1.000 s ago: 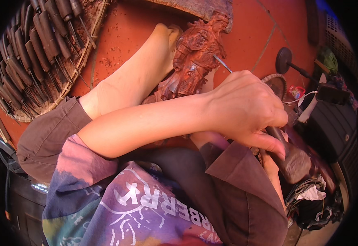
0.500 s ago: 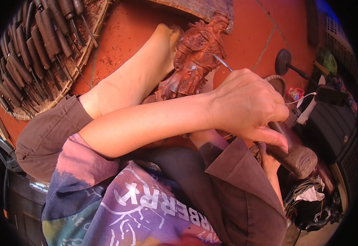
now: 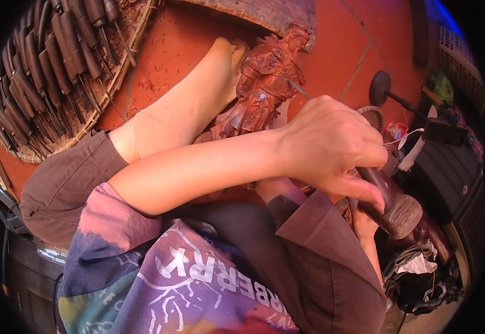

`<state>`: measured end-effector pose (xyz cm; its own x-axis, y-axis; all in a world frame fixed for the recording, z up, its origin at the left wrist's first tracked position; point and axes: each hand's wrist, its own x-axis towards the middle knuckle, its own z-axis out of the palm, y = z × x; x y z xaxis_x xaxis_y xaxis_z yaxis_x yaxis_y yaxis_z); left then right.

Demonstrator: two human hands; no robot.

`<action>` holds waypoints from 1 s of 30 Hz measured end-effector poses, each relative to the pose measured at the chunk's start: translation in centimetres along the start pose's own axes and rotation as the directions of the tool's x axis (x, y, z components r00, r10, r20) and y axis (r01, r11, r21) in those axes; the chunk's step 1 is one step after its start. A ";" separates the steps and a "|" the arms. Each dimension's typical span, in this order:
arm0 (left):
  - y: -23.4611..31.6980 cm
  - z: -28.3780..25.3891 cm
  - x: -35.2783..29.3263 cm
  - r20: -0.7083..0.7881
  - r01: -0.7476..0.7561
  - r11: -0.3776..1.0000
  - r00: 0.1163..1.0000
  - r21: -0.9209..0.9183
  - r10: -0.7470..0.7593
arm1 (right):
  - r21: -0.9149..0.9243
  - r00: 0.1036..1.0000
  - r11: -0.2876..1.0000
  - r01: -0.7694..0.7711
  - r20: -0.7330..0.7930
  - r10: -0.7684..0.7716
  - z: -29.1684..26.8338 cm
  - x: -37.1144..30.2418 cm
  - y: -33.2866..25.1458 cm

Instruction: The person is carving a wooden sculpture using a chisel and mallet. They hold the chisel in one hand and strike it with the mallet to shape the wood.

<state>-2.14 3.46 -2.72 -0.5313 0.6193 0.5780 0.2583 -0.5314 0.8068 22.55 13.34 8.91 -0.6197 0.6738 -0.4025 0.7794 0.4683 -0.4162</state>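
Note:
A reddish-brown carved wooden figure (image 3: 267, 72) lies tilted beside my bare foot (image 3: 223, 61). My left hand (image 3: 337, 147) reaches across my body, its fist closed around a carving chisel (image 3: 299, 90). The chisel's thin metal shaft points at the middle of the figure; its handle is hidden in my fist. A thick dark wooden mallet (image 3: 392, 209) is just below my left fist. Behind it, partly covered by the mallet and my trouser leg, my right hand (image 3: 365, 222) appears closed on the mallet; most of its fingers are hidden.
At upper left, a round woven basket (image 3: 100, 106) holds many wooden-handled carving tools (image 3: 48, 67). A wooden board (image 3: 253, 14) sits beyond the figure. To the right stand a round-based stand (image 3: 380, 86), a phone (image 3: 445, 132) with a white cable, a black case (image 3: 437, 172) and tangled cords (image 3: 415, 261).
The mallet has shifted slightly up and left, closer to my left fist. The figure sits slightly lower in the picture, with the chisel still pointing at it.

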 end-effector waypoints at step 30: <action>4.2 -9.8 -3.2 0.340 0.126 0.660 0.777 0.741 -0.529 | 0.228 0.992 0.969 -0.096 0.105 0.074 1.2 0.6 -1.8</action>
<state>-7.23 -6.40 -2.38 -0.2758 0.9591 0.0640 0.7013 0.1553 0.6957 20.65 12.21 8.47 -0.5669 0.6429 -0.5151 0.7938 0.2591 -0.5503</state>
